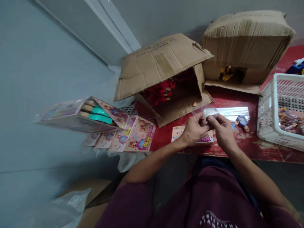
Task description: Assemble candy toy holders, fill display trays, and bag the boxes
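Close together over the red table, both my hands are closed with fingertips pinched. My left hand (195, 129) and my right hand (222, 128) grip a clear plastic bag (199, 108), whose thin film shows just above the left fingers. Whether anything is inside it is hidden by the fingers. Below the hands lies a printed box (177, 131), partly covered by my left hand. Beyond the right hand is a stack of clear plastic bags (235, 112). Small blue figured trinkets (242, 121) rest beside that stack.
An open carton (163, 57) of red items and another carton (247, 50) with yellow pieces stand behind. At right, a white plastic basket (267, 117) holds wrapped candies (291, 120). Printed display boxes (142, 134) stand at left, by a larger box (68, 115). The table (273, 152) is red and worn.
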Demonstrator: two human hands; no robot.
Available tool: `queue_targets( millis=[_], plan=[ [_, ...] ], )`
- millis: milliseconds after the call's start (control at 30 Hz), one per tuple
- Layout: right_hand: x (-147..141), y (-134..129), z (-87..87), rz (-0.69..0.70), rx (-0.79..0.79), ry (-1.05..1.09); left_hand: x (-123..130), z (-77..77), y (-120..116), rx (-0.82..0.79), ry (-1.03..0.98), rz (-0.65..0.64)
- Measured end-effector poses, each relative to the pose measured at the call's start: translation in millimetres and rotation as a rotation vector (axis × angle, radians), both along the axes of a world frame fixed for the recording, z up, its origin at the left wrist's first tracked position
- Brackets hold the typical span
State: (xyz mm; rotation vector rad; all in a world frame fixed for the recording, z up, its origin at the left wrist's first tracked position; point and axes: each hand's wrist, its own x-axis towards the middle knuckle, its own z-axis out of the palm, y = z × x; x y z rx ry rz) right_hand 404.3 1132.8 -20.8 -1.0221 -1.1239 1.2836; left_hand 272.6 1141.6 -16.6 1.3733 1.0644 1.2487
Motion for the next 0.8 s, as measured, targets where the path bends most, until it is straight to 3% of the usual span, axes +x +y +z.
queue_targets(
  millis=[100,200,267,333,400,467,500,567,633,700,800],
  plan=[
    [12.2,7.8,-6.0,-0.155,-0.090,0.175,-4.5,-9.0,6.7,0.006,-0.063,0.063],
    [37.1,20.4,-8.5,-0.301,-0.084,0.308,-27.9,-29.1,29.9,0.023,-0.129,0.279],
    [53.5,28.9,-2.5,-0.380,-0.027,0.287,-43.0,-43.2,42.5,-0.017,-0.041,0.390],
    [64.3,35.6,10.6,-0.410,0.074,0.146,-49.7,-47.4,46.1,-0.009,0.100,0.458],
    [67.5,40.0,29.8,-0.359,0.215,-0.092,-45.1,-34.4,41.9,0.172,0.249,0.466],
    [64.2,43.3,52.8,-0.193,0.366,-0.352,-31.4,-4.5,37.1,0.466,0.407,0.386],
    [61.6,45.0,64.4,-0.078,0.437,-0.460,-23.1,14.2,37.3,0.578,0.470,0.287],
    [58.3,48.7,85.4,0.132,0.553,-0.618,-8.7,51.2,46.1,0.629,0.535,0.056],
    [62.2,52.8,100.6,0.220,0.632,-0.750,-2.5,78.3,62.5,0.586,0.575,-0.136],
    [76.2,57.0,108.2,0.190,0.658,-0.933,-5.9,89.5,78.0,0.538,0.603,-0.196],
    [109.9,64.6,106.5,0.068,0.608,-1.282,-22.0,80.5,87.0,0.505,0.635,-0.129]
  ],
)
